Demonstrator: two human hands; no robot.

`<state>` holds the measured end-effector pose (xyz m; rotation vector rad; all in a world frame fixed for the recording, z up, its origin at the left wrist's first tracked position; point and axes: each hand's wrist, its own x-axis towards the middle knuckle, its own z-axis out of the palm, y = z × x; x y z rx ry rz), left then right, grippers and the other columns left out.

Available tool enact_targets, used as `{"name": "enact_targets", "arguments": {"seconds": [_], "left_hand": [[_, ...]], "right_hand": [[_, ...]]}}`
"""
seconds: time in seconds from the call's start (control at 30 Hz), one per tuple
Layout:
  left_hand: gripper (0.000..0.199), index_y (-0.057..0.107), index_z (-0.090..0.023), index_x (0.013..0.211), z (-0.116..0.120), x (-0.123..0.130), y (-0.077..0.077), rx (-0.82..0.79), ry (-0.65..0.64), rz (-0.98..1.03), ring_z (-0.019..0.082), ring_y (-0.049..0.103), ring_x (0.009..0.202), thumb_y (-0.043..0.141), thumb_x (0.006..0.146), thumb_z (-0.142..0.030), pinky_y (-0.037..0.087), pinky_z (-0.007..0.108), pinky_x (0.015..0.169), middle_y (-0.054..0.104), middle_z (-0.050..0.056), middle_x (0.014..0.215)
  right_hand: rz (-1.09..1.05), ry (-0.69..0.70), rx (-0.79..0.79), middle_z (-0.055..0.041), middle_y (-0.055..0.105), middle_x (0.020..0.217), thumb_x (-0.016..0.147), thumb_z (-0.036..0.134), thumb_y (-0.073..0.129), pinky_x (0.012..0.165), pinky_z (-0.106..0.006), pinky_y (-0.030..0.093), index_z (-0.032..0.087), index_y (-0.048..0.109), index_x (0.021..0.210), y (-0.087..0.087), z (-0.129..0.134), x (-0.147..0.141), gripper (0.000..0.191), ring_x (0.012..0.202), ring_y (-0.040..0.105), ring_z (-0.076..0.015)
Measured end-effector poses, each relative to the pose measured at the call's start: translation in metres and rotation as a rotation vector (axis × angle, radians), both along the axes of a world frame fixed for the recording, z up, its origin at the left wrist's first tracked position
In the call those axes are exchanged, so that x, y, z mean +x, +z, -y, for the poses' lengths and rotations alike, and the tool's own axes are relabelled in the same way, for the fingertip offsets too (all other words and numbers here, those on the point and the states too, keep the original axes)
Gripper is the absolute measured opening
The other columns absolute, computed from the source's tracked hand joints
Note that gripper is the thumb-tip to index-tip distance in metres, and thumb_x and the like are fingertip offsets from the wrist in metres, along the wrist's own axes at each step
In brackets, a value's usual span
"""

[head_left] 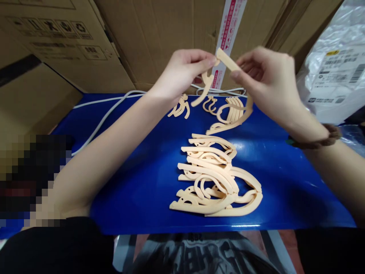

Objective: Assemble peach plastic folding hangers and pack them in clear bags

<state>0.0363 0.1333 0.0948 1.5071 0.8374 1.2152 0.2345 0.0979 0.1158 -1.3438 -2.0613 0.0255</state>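
Observation:
Above the far part of the blue table, my left hand (194,66) pinches a small beige hook piece (207,86) with a curved tail. My right hand (265,74) grips a beige folding clothes hanger (227,60), its straight end up beside the left fingertips and its curved arms (241,121) hanging below. Hook and hanger end meet or nearly meet; I cannot tell if they are joined. Below lies a pile of folded beige hangers (211,167). Behind are loose hooks (180,106), a few more hooks (210,105) and a row of hanger arms (234,108).
The blue table (137,198) backs onto tall cardboard boxes (171,23). A white cable (99,127) runs along its left and back edges. A plastic-wrapped package (330,76) with a label stands at the right. A blurred-out patch (31,179) covers the left edge.

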Motion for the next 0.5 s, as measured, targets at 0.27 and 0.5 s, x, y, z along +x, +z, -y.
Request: {"name": "enact_targets", "arguments": {"seconds": [0.27, 0.5], "left_hand": [[0.037, 0.053, -0.026, 0.066, 0.012, 0.009, 0.006, 0.469, 0.165, -0.367, 0.018, 0.061, 0.077, 0.05, 0.102, -0.021, 0.045, 0.034, 0.08, 0.067, 0.002, 0.08], [0.027, 0.063, -0.028, 0.085, 0.009, -0.009, -0.015, 0.642, 0.363, -0.645, 0.025, 0.062, 0.091, 0.046, 0.104, -0.038, 0.037, 0.036, 0.075, 0.071, 0.005, 0.098]], "right_hand": [[0.599, -0.208, 0.111, -0.0185, 0.075, 0.111, 0.11, 0.045, 0.017, 0.088, -0.047, 0.045, 0.019, 0.061, 0.127, 0.016, 0.01, -0.004, 0.054, 0.107, 0.069, -0.0354], [0.008, 0.032, -0.188, -0.0024, 0.064, 0.065, 0.099, 0.028, 0.047, 0.059, -0.03, 0.042, 0.022, 0.065, 0.076, 0.005, -0.012, 0.026, 0.03, 0.058, 0.056, -0.0127]]}}
